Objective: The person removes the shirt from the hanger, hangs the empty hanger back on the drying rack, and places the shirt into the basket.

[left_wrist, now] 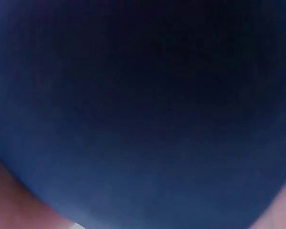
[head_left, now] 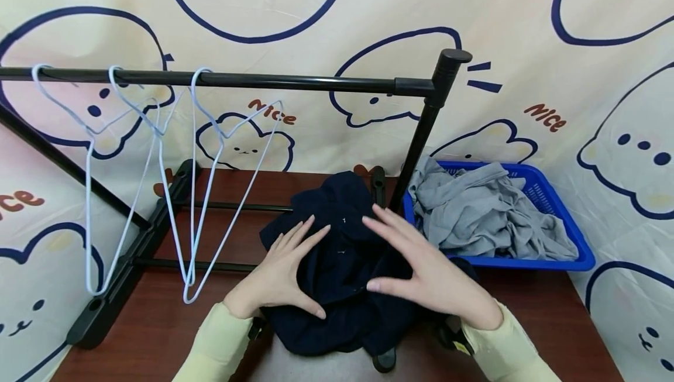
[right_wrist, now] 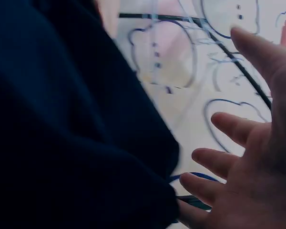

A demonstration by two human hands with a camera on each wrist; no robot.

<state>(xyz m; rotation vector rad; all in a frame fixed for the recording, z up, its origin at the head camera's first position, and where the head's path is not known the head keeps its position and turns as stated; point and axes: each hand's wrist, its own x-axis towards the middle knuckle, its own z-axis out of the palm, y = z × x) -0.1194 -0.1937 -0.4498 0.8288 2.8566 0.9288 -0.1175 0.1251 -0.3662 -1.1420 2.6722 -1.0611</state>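
Observation:
A bunched navy garment with small pale marks down its middle lies in front of me, overlapping the base of the rack. My left hand is at its left side, fingers spread and thumb pointing inward over the cloth. On the other side, my right hand is held with its fingers stretched out and apart. Dark blue cloth fills nearly all of the left wrist view. In the right wrist view, the garment stands beside the right hand's spread fingers, with a gap between them.
A black clothes rack spans the left and middle, with three pale blue hangers on its bar. At the right, a blue basket holds crumpled grey cloth. Brown tabletop shows below the basket.

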